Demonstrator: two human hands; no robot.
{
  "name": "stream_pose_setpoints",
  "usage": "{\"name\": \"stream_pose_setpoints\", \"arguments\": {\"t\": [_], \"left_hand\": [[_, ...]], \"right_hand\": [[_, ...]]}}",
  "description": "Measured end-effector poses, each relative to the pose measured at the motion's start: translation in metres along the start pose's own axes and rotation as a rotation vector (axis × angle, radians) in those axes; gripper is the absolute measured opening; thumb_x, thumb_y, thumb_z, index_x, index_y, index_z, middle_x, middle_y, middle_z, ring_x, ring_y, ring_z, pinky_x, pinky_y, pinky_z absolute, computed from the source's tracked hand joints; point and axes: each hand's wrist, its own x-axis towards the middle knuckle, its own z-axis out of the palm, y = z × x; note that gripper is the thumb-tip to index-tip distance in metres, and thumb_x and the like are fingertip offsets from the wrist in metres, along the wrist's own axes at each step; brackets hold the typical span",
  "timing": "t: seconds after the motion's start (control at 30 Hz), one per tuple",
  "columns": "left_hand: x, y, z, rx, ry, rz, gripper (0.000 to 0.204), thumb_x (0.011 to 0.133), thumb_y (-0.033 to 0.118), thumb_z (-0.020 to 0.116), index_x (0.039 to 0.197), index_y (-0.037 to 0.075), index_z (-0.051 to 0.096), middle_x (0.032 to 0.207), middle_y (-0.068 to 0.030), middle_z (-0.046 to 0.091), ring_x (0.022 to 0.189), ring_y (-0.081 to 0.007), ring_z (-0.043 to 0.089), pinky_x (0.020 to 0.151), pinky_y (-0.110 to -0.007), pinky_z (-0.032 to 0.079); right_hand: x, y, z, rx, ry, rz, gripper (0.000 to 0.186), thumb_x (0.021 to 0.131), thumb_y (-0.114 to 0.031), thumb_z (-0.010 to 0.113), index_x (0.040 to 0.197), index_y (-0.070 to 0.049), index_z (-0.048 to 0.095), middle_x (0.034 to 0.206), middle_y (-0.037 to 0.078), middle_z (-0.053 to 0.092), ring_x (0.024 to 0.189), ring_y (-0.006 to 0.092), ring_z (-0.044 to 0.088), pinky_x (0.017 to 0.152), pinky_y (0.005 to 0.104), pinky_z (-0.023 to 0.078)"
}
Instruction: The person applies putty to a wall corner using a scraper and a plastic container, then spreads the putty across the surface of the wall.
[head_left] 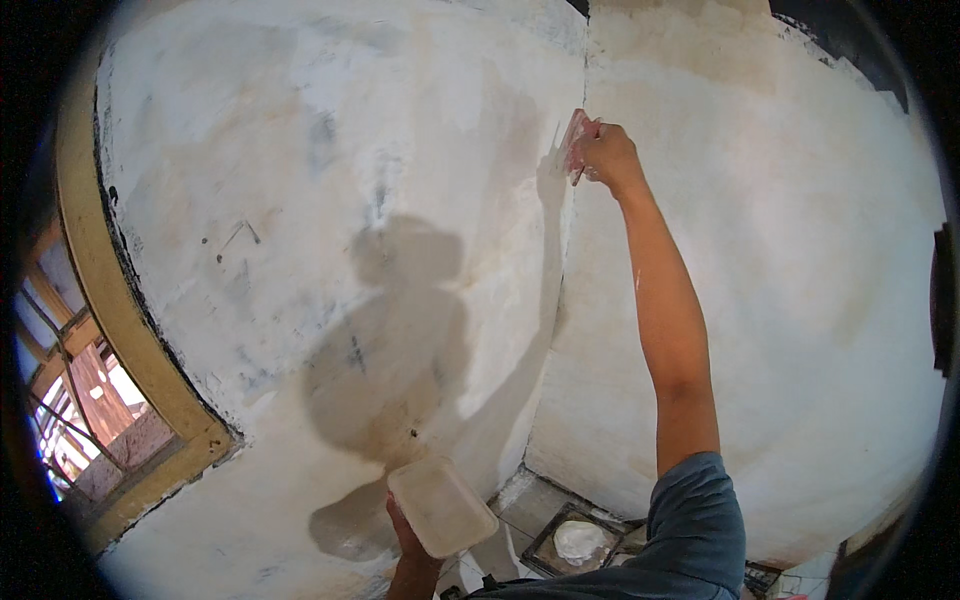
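Two whitish walls (800,250) filled the view, meeting at a thin dark corner seam (563,270). Down low, there was the pale tray (443,507), rounded corners, longer axis slanting from upper left to lower right, and the left hand (408,535) had it gripped by its left edge! Up high, the right hand (610,160) was clenched round the reddish scraper (575,148): long axis nearly upright, running along the seam, the tool just left of the knuckles. Touching the wall? Impossible to tell.

Pinkish scraper (575,150) near wall corner (566,250); pale tray (441,506) tilted.
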Motion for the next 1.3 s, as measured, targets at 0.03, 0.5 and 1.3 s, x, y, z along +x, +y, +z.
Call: {"name": "stream_pose_setpoints", "arguments": {"t": [0.03, 0.5, 1.3], "left_hand": [[-0.002, 0.000, 0.000, -0.003, -0.004, -0.004, 0.079, 0.087, 0.072, 0.034, 0.140, 0.014, 0.042, 0.132, -0.0119, 0.053, 0.117, -0.0329, 0.054, 0.095, -0.052, 0.048], [-0.025, 0.017, -0.020, 0.014, 0.016, 0.086, 0.079, 0.087, 0.073, 0.032, 0.140, 0.016, 0.041, 0.132, -0.0095, 0.053, 0.115, -0.0317, 0.056, 0.094, -0.052, 0.049], [-0.035, 0.018, -0.010, 0.063, 0.019, 0.107, 0.080, 0.087, 0.075, 0.028, 0.140, 0.017, 0.041, 0.130, -0.0085, 0.052, 0.114, -0.0306, 0.055, 0.092, -0.051, 0.050]], "right_hand": [[0.007, 0.006, 0.007, -0.210, 0.067, -0.095, 0.026, 0.084, -0.020, 0.053, 0.080, 0.003, 0.064, 0.073, 0.015, 0.066, 0.061, 0.0243, 0.061, 0.056, 0.0349, 0.046], [-0.101, -0.240, 0.088, -0.370, 0.186, -0.738, 0.027, 0.082, -0.020, 0.052, 0.079, 0.003, 0.066, 0.072, 0.018, 0.067, 0.067, 0.0323, 0.065, 0.067, 0.0411, 0.054], [-0.093, -0.223, 0.059, -0.533, 0.170, -0.711, 0.026, 0.086, -0.024, 0.054, 0.095, -0.004, 0.067, 0.095, 0.021, 0.068, 0.087, 0.0400, 0.065, 0.080, 0.0489, 0.052]]}}
